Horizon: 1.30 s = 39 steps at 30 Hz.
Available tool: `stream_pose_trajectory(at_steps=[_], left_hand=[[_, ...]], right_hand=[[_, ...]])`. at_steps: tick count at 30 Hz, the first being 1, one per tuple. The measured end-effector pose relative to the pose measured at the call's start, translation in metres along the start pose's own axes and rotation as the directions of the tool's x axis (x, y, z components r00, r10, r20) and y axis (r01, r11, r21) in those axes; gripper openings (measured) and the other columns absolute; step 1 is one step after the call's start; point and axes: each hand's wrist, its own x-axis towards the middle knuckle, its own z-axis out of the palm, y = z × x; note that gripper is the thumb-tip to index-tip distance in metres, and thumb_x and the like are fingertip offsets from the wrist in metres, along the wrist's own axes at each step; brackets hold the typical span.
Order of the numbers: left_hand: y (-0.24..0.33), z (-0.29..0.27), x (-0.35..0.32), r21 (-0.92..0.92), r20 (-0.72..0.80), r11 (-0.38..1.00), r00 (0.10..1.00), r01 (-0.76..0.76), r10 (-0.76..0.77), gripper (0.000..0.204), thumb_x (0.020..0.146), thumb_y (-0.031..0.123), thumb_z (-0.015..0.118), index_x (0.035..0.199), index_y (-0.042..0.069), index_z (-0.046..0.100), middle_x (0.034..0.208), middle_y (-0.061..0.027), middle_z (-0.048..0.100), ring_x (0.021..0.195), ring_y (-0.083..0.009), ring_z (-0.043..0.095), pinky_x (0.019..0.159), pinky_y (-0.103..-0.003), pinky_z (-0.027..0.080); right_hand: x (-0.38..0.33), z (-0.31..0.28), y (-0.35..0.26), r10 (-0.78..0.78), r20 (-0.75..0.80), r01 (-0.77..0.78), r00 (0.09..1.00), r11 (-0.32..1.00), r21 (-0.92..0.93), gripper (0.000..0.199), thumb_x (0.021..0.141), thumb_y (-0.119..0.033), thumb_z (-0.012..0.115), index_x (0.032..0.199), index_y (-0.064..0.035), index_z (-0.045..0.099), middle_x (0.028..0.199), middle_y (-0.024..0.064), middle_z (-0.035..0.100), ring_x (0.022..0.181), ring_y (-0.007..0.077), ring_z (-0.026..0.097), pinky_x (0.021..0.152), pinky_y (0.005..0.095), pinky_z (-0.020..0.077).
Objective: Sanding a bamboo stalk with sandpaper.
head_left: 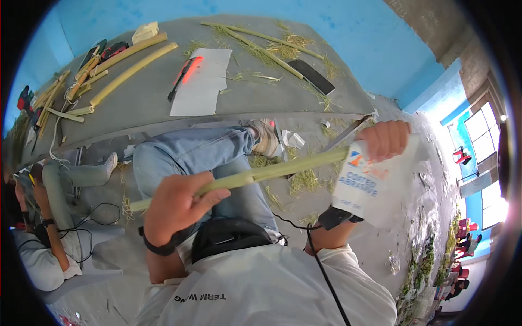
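A long pale-green bamboo stick (277,168) lies slantwise across my lap, its right end higher in the view. My left hand (179,204) is closed round it towards its left end, thumb along the top. My right hand (385,140) grips a sheet of sandpaper (359,187) at the stick's right end, with the printed white back showing. The sheet hides that end, so I cannot tell how far round the bamboo it wraps.
Ahead stands a grey table (141,106) with split bamboo strips (266,57), a dark flat slab (311,76), and an orange-and-black tool (186,76) on white paper (212,92). Bamboo poles (133,70) lie at its left. A seated person (51,239) is close on my left.
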Motion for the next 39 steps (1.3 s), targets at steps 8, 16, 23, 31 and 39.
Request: stream_pose_trajectory(at_steps=[8,16,23,31,39], left_hand=[[-0.029,0.010,-0.026,-0.055,-0.089,0.997,0.994,0.055,-0.060,0.046,0.093,0.043,0.076,0.076,0.003,0.061,0.059,-0.0179,0.054,0.054,-0.0416,0.051,0.050,-0.044,0.039],[-0.030,0.011,-0.026,-0.035,-0.082,0.998,0.995,0.060,-0.063,0.039,0.093,0.037,0.077,0.083,0.000,0.068,0.060,-0.0189,0.050,0.051,-0.0338,0.045,0.051,-0.040,0.039],[-0.028,0.009,-0.028,-0.059,-0.088,0.993,0.991,0.098,-0.103,0.039,0.096,0.037,0.074,0.084,0.001,0.068,0.060,-0.0192,0.050,0.052,-0.0324,0.043,0.051,-0.040,0.038],[-0.034,0.007,-0.034,-0.030,-0.122,0.986,0.978,0.167,-0.169,0.050,0.098,0.045,0.070,0.078,0.000,0.064,0.059,-0.0200,0.052,0.053,-0.0403,0.050,0.052,-0.044,0.039],[-0.037,0.010,-0.037,-0.192,-0.108,0.964,0.973,0.183,-0.206,0.051,0.100,0.042,0.069,0.077,-0.003,0.061,0.059,-0.0177,0.040,0.056,-0.0297,0.031,0.051,-0.041,0.034]], right_hand=[[-0.015,-0.016,0.050,0.169,-0.234,-0.145,0.957,0.982,0.119,0.052,0.112,-0.032,0.019,0.070,-0.0145,0.043,0.060,0.0014,0.040,0.053,0.0189,0.039,0.055,0.0379,0.0407],[-0.020,-0.024,0.067,0.216,-0.250,-0.204,0.944,0.976,0.074,0.053,0.112,-0.033,0.022,0.071,-0.0134,0.047,0.061,0.0020,0.044,0.052,0.0181,0.042,0.055,0.0369,0.0411],[-0.027,-0.033,0.071,0.187,-0.213,-0.164,0.959,0.979,0.124,0.053,0.112,-0.037,0.025,0.071,-0.0137,0.049,0.062,0.0013,0.047,0.054,0.0187,0.046,0.056,0.0370,0.0417],[-0.018,-0.033,0.082,0.067,-0.185,-0.025,0.980,0.976,0.217,0.041,0.112,-0.038,0.035,0.083,-0.0141,0.050,0.070,0.0002,0.046,0.061,0.0167,0.044,0.062,0.0347,0.0398],[-0.038,0.005,0.122,0.042,-0.610,-0.111,0.792,0.991,-0.076,0.038,0.114,-0.045,0.038,0.095,-0.0115,0.045,0.079,-0.0005,0.038,0.071,0.0138,0.039,0.068,0.0319,0.0356]])
